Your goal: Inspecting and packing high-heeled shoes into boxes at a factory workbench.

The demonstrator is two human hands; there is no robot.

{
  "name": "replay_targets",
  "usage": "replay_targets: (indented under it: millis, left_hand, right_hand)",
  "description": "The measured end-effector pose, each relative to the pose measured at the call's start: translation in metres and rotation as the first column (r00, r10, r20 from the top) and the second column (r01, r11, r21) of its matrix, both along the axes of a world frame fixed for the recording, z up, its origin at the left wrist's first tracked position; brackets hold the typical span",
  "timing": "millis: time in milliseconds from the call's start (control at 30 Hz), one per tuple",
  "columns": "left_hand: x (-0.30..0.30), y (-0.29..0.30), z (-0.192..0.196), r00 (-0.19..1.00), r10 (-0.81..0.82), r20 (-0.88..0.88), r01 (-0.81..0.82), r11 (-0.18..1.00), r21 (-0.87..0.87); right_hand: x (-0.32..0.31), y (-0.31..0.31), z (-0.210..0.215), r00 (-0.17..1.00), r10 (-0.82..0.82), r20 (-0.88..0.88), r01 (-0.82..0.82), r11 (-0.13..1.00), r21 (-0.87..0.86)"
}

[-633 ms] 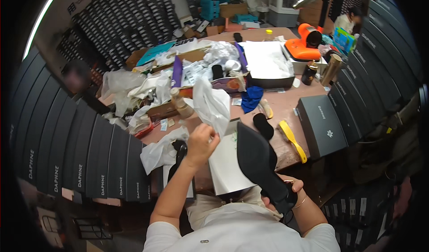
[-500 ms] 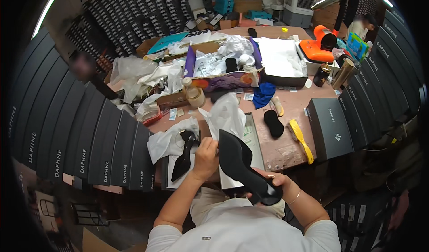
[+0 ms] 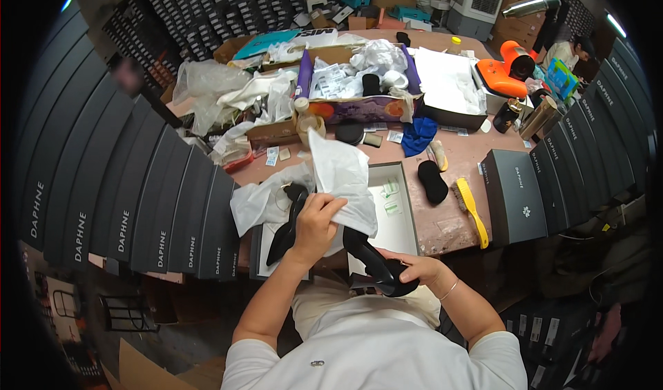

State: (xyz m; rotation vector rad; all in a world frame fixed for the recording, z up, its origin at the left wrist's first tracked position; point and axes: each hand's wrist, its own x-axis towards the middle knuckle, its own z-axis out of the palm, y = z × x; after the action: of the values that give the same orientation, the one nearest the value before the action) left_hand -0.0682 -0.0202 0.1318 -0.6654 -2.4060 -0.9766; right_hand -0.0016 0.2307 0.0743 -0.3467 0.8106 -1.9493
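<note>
My right hand grips a black high-heeled shoe by its heel end, low in front of my body. White tissue paper is pinched in my left hand and hangs over the shoe's front, hiding the toe. A second black shoe lies left of my left hand, in a grey box part beside crumpled white paper. Behind the held shoe is an open grey shoebox with a white inside and small printed slips in it.
Stacked dark shoeboxes line the left and right. A yellow brush, a black pad and a blue cloth lie on the pink table. Farther back stand a purple carton of paper and an orange device.
The shoe has turned from showing its sole and dropped slightly, its toe now behind paper. My left hand, formerly at the shoe's front, now holds the tissue paper.
</note>
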Motion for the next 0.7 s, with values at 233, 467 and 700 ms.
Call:
replay_targets:
  millis: [233, 467, 700]
  left_hand:
    - [0.039, 0.017, 0.025, 0.96, -0.24, -0.141, 0.25, 0.966, 0.059]
    - [0.056, 0.044, -0.003, 0.906, -0.407, -0.115, 0.414, 0.909, 0.053]
    - [0.063, 0.063, -0.001, 0.869, -0.477, -0.133, 0.494, 0.855, 0.16]
  right_hand:
    - [-0.009, -0.058, 0.044, 0.688, -0.643, 0.337, 0.664, 0.745, 0.065]
    - [-0.012, -0.02, 0.029, 0.702, -0.468, 0.537, 0.645, 0.737, -0.201]
    - [-0.013, -0.011, -0.013, 0.453, -0.264, -0.851, 0.836, 0.457, 0.303]
